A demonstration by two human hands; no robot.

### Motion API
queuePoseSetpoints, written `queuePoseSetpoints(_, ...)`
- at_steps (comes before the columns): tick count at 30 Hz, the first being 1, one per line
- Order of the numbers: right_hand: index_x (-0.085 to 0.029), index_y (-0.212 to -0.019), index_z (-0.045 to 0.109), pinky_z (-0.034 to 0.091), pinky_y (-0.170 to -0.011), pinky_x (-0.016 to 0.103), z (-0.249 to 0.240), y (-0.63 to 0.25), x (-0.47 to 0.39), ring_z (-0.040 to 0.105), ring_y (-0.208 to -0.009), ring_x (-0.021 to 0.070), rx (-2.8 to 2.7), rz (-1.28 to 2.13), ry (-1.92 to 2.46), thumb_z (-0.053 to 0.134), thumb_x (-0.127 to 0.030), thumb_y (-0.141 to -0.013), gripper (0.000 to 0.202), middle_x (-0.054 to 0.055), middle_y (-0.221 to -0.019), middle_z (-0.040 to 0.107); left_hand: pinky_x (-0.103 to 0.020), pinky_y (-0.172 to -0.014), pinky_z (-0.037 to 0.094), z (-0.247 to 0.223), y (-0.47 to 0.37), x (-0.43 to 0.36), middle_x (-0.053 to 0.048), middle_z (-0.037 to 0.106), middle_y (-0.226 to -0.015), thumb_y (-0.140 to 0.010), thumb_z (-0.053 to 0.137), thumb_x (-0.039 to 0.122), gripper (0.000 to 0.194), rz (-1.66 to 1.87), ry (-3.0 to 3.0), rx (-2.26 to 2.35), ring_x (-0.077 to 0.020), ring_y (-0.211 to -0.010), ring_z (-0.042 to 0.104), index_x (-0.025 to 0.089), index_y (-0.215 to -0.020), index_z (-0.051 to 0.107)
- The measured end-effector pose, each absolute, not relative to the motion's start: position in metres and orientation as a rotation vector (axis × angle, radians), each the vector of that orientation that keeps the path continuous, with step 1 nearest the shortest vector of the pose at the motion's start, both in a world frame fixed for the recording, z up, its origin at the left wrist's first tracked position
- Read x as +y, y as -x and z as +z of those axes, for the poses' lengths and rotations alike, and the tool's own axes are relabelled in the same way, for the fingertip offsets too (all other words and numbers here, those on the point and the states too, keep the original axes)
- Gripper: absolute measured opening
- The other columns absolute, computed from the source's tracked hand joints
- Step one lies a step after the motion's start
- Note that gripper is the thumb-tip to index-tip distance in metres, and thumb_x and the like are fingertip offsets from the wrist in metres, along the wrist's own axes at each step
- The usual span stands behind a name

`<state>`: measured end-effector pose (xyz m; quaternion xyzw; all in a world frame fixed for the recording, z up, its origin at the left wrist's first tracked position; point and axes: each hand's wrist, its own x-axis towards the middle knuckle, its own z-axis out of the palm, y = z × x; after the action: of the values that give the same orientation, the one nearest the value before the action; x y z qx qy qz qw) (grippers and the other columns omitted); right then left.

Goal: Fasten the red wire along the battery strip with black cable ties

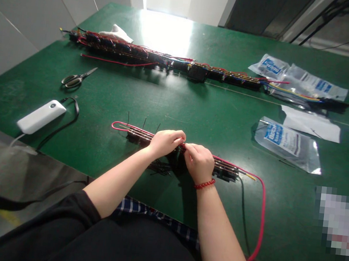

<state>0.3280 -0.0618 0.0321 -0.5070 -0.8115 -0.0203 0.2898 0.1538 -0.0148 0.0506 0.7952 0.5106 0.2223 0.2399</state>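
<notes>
A long black wired strip (226, 171) lies across the near part of the green table, with thin wires and a thick red cable (263, 206) along its top. Over its middle, my left hand (167, 141) and my right hand (200, 161) meet with their fingertips pinched close together. Whatever they pinch is too small and covered to make out. Thin black ties (144, 123) stick up from the strip's left part. Just below my left hand lies a bunch of similar thin black strips (160, 167), partly in shadow. The red cable loops off the right end toward the table edge.
A longer wired assembly (133, 52) stretches across the back of the table (119, 89). Scissors (74, 80) and a white device (41, 116) with a black cord lie at left. Printed plastic bags (288, 144) and white paper (310, 123) are at right.
</notes>
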Motion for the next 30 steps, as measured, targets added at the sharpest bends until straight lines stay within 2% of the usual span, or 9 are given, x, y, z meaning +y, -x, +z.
queuePoseSetpoints(7,-0.021,-0.099,0.069,0.042,-0.078,0.029,0.0306,-0.3281,-0.0615,0.063,-0.084,0.0163,-2.168,-0.076,1.347,0.052,-0.018,-0.092,0.02,0.002,-0.095,0.074,-0.024,-0.077,0.047,0.0484,-0.1535,-0.0147,0.003,0.071,-0.094,-0.091,0.056,0.031,0.012,0.683,-2.196,1.36,-0.0147,-0.086,0.064,0.026,-0.09,0.067)
queuePoseSetpoints(30,-0.021,-0.103,0.07,0.043,-0.08,0.03,0.031,-0.3296,-0.0626,0.063,-0.087,0.0175,-2.17,-0.015,1.324,0.053,-0.02,-0.091,0.02,0.003,-0.098,0.074,-0.022,-0.074,0.045,0.0519,-0.1531,-0.0148,0.004,0.073,-0.087,-0.092,0.051,0.028,0.017,0.636,-2.04,1.421,-0.0132,-0.079,0.066,0.028,-0.095,0.067)
